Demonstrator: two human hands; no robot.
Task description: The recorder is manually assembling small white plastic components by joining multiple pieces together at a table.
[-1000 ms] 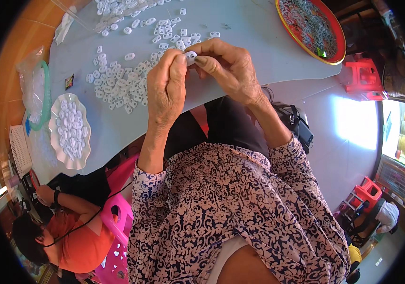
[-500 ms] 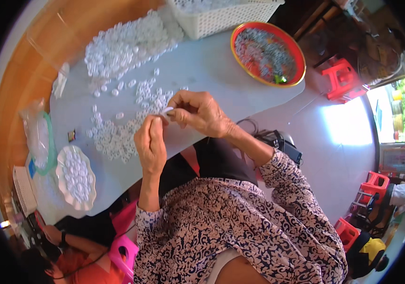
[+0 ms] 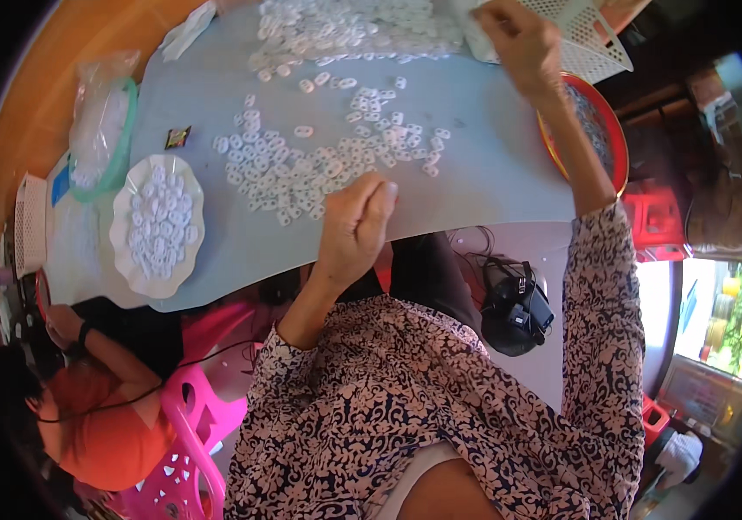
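My left hand [image 3: 358, 227] is closed in a fist at the table's front edge, just below a loose spread of small white oval plastic pieces [image 3: 301, 178]. Whatever it grips, if anything, is hidden by the fingers. Stretched out far to the right, my right hand [image 3: 522, 48] hovers by the white perforated basket [image 3: 592, 39], its fingers bent together; nothing can be made out between them. A larger heap of the same white pieces [image 3: 345, 26] lies at the back of the table.
A scalloped white dish [image 3: 119, 230] of white pieces stands on the left, beside a green-rimmed container [image 3: 128, 130] with a plastic bag. A small wrapped packet [image 3: 178, 137] lies near it. The red basin [image 3: 618, 165] sits under my right forearm. Another person [image 3: 111, 425] sits at lower left.
My hands have parted: the right one went up and right to the basket, while the left one stayed low, closed. The view has shifted too. The white piece between my fingers no longer shows.
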